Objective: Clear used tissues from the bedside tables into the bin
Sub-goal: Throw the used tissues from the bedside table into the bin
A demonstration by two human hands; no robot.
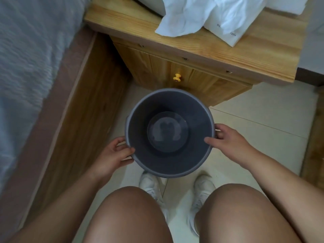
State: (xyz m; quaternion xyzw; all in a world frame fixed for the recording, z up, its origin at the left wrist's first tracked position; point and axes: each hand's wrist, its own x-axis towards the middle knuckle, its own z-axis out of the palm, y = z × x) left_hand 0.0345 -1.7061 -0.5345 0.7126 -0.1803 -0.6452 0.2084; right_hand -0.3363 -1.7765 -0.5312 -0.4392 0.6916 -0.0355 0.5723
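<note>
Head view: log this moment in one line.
left hand, right hand: gripping round grey plastic bin | bin: empty | crumpled white tissues: on wooden bedside table

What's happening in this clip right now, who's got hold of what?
A person grips a grey bin by its rim with both hands, the left hand and right hand on opposite sides, in front of a wooden bedside table. The bin looks empty. Crumpled white tissues lie on the tabletop, not yet picked up. A bed runs along the left.
</note>
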